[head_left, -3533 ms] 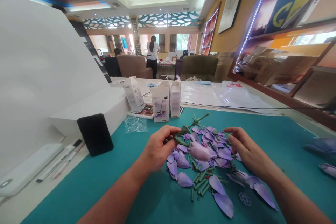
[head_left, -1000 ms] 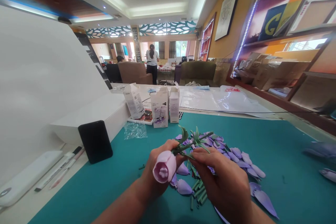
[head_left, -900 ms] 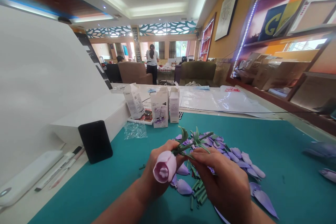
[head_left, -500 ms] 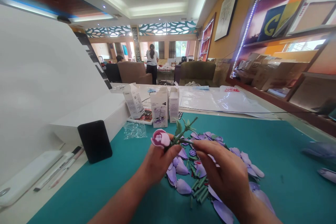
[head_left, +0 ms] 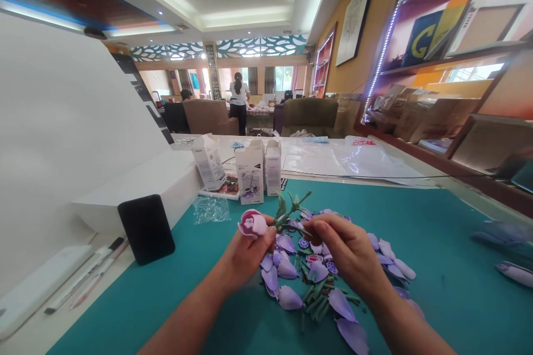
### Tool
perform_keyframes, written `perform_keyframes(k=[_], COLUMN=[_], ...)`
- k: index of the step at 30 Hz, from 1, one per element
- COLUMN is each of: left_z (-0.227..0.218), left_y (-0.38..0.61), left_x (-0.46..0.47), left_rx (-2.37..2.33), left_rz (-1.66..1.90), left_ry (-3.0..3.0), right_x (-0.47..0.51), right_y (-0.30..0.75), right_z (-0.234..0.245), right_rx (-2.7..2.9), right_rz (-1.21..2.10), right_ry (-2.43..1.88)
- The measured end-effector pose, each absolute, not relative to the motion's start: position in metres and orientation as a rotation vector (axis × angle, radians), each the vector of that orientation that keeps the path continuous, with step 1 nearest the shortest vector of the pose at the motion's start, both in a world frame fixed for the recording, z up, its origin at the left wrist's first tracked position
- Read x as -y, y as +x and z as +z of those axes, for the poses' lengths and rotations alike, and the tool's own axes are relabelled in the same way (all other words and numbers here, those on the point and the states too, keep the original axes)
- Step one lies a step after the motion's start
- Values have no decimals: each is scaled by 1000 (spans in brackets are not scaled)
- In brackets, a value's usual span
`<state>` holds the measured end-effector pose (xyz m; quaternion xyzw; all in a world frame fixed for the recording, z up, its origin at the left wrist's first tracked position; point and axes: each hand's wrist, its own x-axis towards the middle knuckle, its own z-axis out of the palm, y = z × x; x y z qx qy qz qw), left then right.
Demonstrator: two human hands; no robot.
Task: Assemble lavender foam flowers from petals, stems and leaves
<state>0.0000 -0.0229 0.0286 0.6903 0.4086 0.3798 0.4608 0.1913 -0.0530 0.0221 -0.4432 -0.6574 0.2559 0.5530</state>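
Left hand [head_left: 245,258] pinches pink, cup-shaped, plastic-looking flower [head_left: 257,224] by its green stem [head_left: 305,197], above teal mat [head_left: 449,238]. Right hand [head_left: 353,249] at narrow green leaf [head_left: 296,227]; can't tell if pinching. Probably light, stiff, easily pulled apart: hold stem. Loose lilac petals [head_left: 287,267] below, 3 white cardboard boxes [head_left: 250,177] behind.

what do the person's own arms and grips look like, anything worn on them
The left forearm and right forearm are bare, with no sleeves in view. The left grip and right grip are ungloved human hands. No watch, bracelet or cable shows; no rings can be made out.
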Motion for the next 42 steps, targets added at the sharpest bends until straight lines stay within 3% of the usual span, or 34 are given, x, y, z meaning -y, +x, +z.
perform_keyframes(k=[8, 19, 30, 42], left_z=[37, 37, 24, 27], left_y=[8, 10, -2, -1], left_x=[35, 36, 18, 19], left_rx=[-1031, -938, -1103, -1045], left_rz=[710, 651, 801, 802], left_ry=[1878, 2030, 2147, 1948], right_x=[48, 45, 37, 39], right_y=[183, 181, 193, 190], right_z=[25, 18, 6, 9], right_rx=[1133, 1155, 1097, 1074], right_rz=[1173, 1202, 1758, 1771], right_ry=[-992, -958, -931, -890])
